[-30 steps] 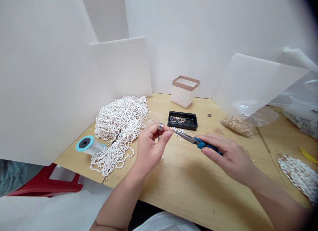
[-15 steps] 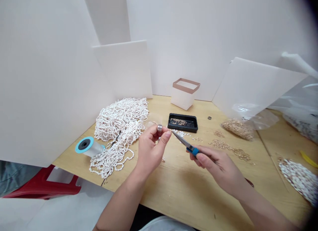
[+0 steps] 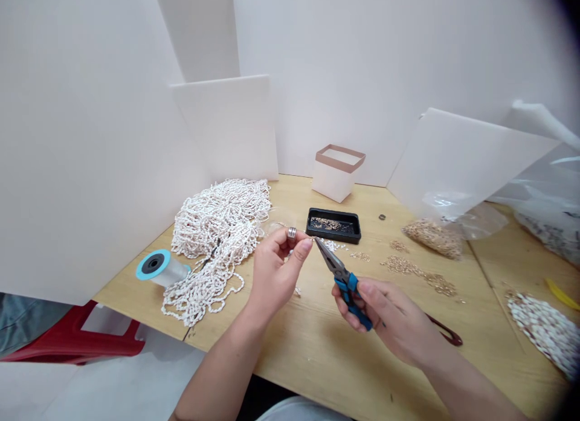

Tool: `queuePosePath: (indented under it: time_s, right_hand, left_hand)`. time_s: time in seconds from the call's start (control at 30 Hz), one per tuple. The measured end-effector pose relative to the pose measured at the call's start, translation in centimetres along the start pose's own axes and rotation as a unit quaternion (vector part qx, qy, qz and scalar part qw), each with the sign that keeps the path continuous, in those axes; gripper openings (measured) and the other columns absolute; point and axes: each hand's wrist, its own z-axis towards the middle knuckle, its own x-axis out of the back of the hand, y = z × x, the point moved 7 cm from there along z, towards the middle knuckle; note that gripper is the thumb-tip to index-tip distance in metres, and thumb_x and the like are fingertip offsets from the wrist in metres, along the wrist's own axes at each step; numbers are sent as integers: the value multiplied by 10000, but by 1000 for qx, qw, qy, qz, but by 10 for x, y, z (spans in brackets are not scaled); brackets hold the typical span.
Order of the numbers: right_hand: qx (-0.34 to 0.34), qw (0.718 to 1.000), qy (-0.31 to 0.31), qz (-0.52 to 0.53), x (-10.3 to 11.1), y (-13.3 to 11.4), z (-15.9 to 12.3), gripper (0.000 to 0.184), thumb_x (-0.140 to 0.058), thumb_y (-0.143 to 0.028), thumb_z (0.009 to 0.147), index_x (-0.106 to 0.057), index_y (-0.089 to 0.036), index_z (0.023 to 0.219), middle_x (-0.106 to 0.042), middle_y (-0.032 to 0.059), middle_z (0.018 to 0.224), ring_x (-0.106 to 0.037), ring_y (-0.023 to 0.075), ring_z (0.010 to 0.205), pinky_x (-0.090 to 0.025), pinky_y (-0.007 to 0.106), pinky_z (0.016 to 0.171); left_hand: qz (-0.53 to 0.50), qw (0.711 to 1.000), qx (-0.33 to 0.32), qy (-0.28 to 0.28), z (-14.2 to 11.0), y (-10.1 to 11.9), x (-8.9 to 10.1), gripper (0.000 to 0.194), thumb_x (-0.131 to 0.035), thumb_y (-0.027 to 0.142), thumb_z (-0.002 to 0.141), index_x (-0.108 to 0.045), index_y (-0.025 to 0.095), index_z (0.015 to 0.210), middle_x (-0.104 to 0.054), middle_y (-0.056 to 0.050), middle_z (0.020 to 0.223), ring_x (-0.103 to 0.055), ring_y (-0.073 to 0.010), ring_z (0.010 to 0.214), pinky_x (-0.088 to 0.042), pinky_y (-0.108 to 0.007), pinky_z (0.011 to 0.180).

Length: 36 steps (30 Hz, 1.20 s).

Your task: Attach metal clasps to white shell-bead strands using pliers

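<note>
My left hand [image 3: 277,275], with a banded ring on one finger, pinches something tiny between thumb and forefinger; it is too small to make out. My right hand [image 3: 394,315] grips blue-handled needle-nose pliers [image 3: 348,286]. Their pointed jaws look closed, and the tips sit right by my left fingertips; whether they touch the tiny piece is unclear. Just beyond my fingers lie small white beads [image 3: 330,245] and a black tray [image 3: 336,235] holding little gold pieces.
Left of my hands are heaped white bead strands [image 3: 222,218] and a thread spool [image 3: 165,269]. Small gold findings [image 3: 403,265] lie to the right, near a clear bag [image 3: 435,237]. A white box [image 3: 334,182] stands behind. White shell-like pieces [image 3: 541,327] lie far right.
My right hand has rolled and dropped slightly, turning the pliers so that their jaws and both handles show more. The left hand keeps its pinch in nearly the same place.
</note>
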Motion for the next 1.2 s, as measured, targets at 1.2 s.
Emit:
queuePosePath:
  time_s: [1.2]
  right_hand:
    - [57, 955, 65, -283, 23, -32, 0, 393, -439, -540, 1020, -640, -202, 1011, -617, 16, 790, -556, 160, 722, -424, 285, 659]
  left_hand:
    - [-7, 999, -2, -46, 5, 8, -1, 234, -677, 368, 904, -648, 153, 817, -525, 22, 660, -471, -87, 582, -399, -217, 546]
